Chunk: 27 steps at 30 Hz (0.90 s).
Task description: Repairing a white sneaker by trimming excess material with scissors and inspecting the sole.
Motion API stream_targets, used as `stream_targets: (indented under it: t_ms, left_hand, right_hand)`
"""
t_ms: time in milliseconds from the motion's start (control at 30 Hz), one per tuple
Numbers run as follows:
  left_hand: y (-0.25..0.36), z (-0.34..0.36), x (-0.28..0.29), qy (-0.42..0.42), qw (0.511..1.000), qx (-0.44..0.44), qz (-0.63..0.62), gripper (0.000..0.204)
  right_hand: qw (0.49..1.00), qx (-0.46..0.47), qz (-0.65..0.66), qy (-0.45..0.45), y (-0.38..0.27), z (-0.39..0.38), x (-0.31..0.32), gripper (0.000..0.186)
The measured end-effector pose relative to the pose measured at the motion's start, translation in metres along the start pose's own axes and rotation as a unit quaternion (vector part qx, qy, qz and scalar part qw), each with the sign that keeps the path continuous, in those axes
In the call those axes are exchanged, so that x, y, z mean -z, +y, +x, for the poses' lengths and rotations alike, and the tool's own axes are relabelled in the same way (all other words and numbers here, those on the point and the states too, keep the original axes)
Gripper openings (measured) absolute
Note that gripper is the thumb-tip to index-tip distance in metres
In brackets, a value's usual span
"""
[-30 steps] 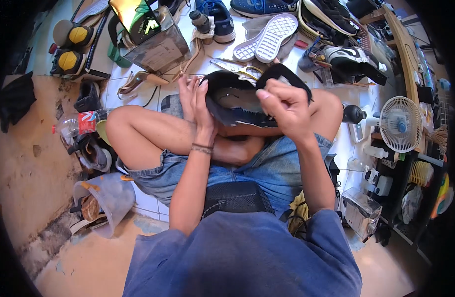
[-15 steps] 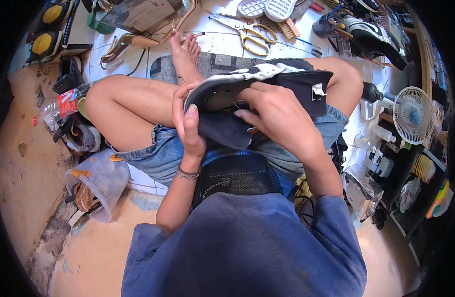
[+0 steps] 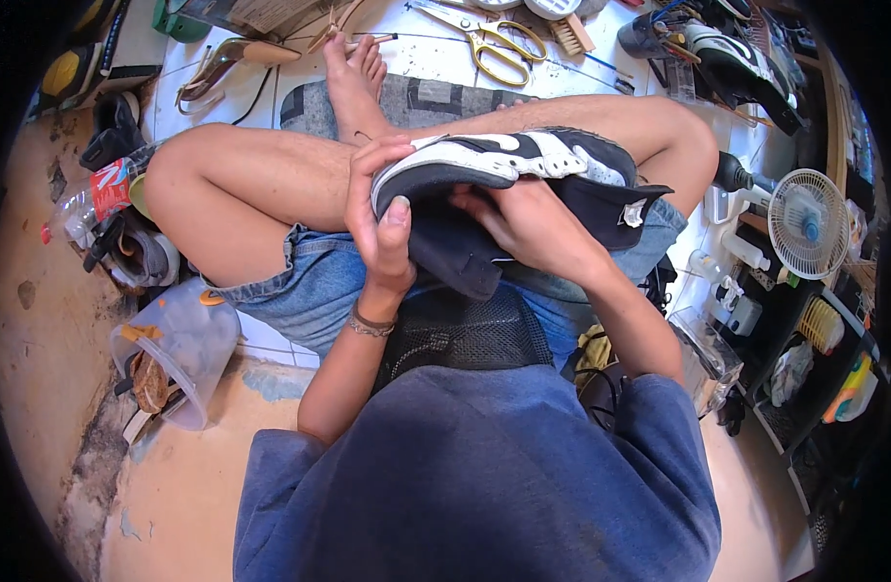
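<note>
A black and white sneaker upper (image 3: 523, 147) is held above my crossed legs, tilted on its side, with a loose black flap hanging below. My left hand (image 3: 382, 209) grips its left end, thumb on the near side and fingers round the edge. Curled fingers of my right hand (image 3: 533, 218) reach inside under the white side panel; whatever they pinch is hidden. A grey patterned pad (image 3: 426, 97) lies beyond my shins, near a bare foot.
Yellow-handled scissors (image 3: 503, 63), a wooden brush (image 3: 569, 37) and a cup of tools (image 3: 637, 39) lie ahead. A translucent bucket (image 3: 188, 349) and plastic bottle (image 3: 86, 209) are left; a fan (image 3: 809, 223), bottles and a rack are right. More shoes surround me.
The sneaker has turned so its white outer side faces up. My left fingers now wrap its end, and my right hand has reached in under the panel. The camera's view has shifted.
</note>
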State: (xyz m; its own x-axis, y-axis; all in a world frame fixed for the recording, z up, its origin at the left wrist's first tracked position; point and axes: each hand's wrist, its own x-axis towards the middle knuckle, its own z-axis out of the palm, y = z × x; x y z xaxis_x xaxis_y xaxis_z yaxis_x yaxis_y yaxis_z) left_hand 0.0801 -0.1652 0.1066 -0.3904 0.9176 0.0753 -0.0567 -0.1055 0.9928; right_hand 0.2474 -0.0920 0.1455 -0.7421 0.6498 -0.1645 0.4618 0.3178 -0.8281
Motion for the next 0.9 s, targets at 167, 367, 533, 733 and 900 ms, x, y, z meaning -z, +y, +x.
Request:
stream_targets:
  t_ms: [167,367,533,733,900]
  left_hand:
    - [0.001,0.002,-0.003,0.009,0.999,0.012,-0.032,0.054]
    - [0.0,0.002,-0.005,0.007,0.999,0.011,-0.052,0.052]
    - [-0.001,0.0,-0.005,-0.007,0.999,-0.015,-0.033,0.051]
    - [-0.006,0.003,-0.005,-0.015,0.999,-0.028,-0.029,0.051]
    - [-0.006,0.002,-0.002,-0.01,0.999,-0.017,-0.043,0.051]
  right_hand:
    - [0.909,-0.27,0.317,-0.028,0.004,0.001,0.002,0.021]
    - [0.967,-0.122,0.212,0.064,-0.002,0.0,0.003,0.021]
    - [0.992,-0.11,-0.055,0.01,0.003,-0.005,0.003,0.025]
    - [0.993,0.005,-0.086,0.084,0.013,-0.008,-0.015,0.011]
    - [0.998,-0.005,-0.018,0.065,0.013,-0.01,-0.011,0.014]
